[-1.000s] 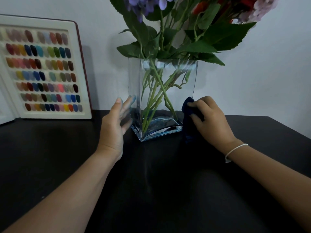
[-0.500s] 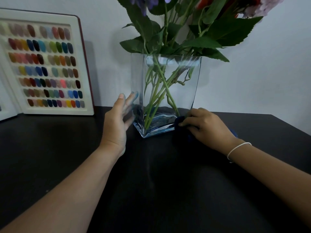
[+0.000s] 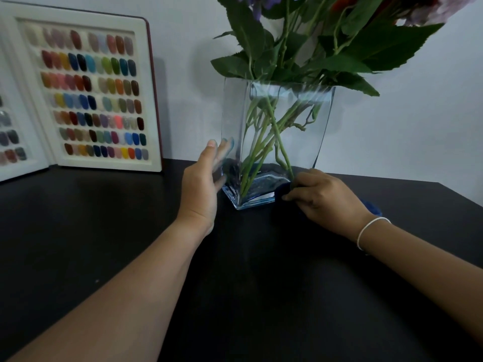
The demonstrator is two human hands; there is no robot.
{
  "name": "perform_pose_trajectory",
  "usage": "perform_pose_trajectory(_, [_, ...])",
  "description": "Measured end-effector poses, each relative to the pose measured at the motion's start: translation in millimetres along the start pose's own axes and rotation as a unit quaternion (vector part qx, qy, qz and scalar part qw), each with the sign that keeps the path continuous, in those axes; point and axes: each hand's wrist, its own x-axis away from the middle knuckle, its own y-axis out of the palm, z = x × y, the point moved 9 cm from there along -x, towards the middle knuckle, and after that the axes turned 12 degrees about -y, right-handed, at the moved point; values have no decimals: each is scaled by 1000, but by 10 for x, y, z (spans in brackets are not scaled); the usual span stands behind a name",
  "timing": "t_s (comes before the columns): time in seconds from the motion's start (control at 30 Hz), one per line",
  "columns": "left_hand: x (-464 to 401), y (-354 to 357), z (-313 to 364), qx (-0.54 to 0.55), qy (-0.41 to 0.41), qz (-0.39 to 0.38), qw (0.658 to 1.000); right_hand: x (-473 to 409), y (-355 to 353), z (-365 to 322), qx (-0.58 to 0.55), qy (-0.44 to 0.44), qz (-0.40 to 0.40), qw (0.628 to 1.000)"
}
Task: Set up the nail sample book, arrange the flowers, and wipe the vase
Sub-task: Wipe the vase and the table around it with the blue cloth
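A clear square glass vase [image 3: 308, 142] stands on the black table [image 3: 130, 244] against the wall, with green-stemmed flowers [image 3: 300, 48] in it. My left hand [image 3: 202, 188] rests flat against the vase's left side, fingers spread. At the base of the vase's right front face, my right hand [image 3: 324, 198] presses a dark blue cloth [image 3: 281, 193] against the glass. The nail sample book [image 3: 86, 92] stands open against the wall at the left, showing rows of coloured nail tips.
A white wall runs behind the table. The table's right edge slants in at the far right. A thin white band circles my right wrist.
My right hand slid the cloth down the vase's right face from mid-height to the base. The left hand stayed against the left side.
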Motion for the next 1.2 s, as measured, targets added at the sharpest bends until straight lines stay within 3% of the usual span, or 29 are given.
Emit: perform_pose_trajectory(1.2, [14, 10, 3, -9, -8, -3, 1000, -251, 99, -264, -57, -22, 15, 998])
